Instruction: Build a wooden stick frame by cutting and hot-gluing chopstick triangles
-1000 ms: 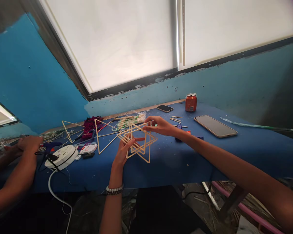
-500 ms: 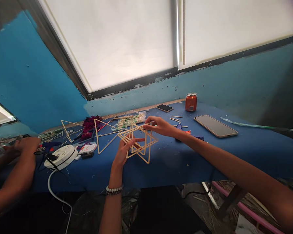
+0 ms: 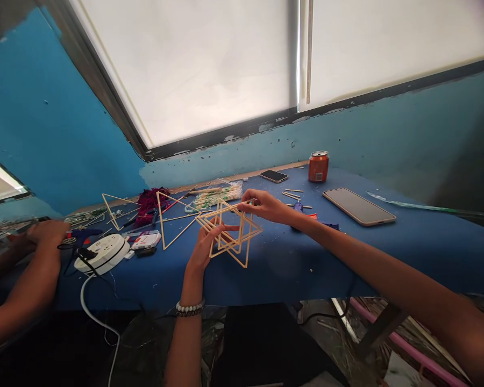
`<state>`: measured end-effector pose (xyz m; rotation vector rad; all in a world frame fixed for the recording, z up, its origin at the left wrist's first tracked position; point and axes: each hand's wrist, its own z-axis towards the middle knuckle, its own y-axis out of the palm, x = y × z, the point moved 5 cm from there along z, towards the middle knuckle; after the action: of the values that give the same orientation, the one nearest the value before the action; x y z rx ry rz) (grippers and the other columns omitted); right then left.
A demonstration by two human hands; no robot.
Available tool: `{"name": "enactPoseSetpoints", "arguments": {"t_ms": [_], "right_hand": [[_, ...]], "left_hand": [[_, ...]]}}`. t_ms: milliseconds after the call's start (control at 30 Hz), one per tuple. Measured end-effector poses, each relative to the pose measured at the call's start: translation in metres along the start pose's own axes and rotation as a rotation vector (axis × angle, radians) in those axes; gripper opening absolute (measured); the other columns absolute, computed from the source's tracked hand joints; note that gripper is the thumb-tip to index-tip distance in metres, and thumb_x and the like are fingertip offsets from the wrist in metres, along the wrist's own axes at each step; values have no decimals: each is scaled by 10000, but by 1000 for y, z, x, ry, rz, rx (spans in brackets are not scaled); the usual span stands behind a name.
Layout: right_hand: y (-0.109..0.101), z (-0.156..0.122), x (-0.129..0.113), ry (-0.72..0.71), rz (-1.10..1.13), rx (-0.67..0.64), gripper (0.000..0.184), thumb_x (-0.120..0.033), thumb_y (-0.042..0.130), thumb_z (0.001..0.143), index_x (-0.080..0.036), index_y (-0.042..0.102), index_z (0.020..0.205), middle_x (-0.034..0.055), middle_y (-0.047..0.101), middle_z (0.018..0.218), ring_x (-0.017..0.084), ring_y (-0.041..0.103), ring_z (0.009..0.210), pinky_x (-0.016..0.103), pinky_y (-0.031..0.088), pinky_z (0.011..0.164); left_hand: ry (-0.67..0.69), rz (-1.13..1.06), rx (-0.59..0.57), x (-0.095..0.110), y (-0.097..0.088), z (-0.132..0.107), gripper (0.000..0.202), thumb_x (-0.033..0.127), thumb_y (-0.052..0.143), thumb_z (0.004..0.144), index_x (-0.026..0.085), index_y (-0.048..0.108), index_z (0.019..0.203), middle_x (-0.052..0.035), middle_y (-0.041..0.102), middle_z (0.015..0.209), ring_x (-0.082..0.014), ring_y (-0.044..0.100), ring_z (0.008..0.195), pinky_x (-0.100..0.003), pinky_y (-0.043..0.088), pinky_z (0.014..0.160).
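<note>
A star-shaped frame of thin wooden sticks (image 3: 242,239) stands on edge on the blue table (image 3: 387,252). My left hand (image 3: 205,248) grips it from below and behind, with fingers curled round the sticks near its middle. My right hand (image 3: 263,205) pinches the frame's upper right corner between thumb and fingers. A bead bracelet (image 3: 189,308) circles my left wrist.
Two loose stick triangles (image 3: 170,223) stand to the left, beside red yarn (image 3: 149,203) and a bag of sticks (image 3: 218,194). A white round socket reel (image 3: 101,253), two phones (image 3: 358,206), an orange can (image 3: 318,166) and a glue gun lie around. Another person's hands (image 3: 44,235) work at far left.
The view shifted slightly, so everything sits a little higher. My hands keep the same hold on the star frame. The other person's hands moved a little.
</note>
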<state>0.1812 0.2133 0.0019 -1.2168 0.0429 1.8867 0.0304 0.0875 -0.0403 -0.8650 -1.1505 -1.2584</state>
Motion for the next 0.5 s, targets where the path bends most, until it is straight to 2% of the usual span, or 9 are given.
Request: {"name": "enactPoseSetpoints", "arguments": {"t_ms": [167, 333, 500], "right_hand": [[0, 0, -2, 14, 11, -8, 483, -612, 678, 851, -148, 552, 904, 8, 565, 804, 73, 443, 599, 216, 315, 512], [0, -2, -5, 7, 26, -17, 475, -607, 678, 855, -155, 536, 897, -24, 523, 744, 63, 406, 570, 216, 313, 513], [0, -2, -7, 5, 36, -9, 473, -601, 690, 846, -157, 529, 881, -25, 518, 746, 62, 400, 573, 216, 309, 511]], "left_hand": [[1, 14, 3, 1, 1, -1, 274, 404, 733, 790, 178, 586, 840, -80, 785, 912, -235, 748, 745, -325, 594, 672], [-3, 6, -2, 0, 0, -1, 238, 367, 730, 787, 188, 585, 848, -59, 787, 916, -204, 736, 693, -261, 548, 565], [-6, 9, -9, 0, 1, 0, 240, 385, 727, 784, 194, 588, 828, -61, 784, 885, -219, 741, 699, -266, 539, 539]]}}
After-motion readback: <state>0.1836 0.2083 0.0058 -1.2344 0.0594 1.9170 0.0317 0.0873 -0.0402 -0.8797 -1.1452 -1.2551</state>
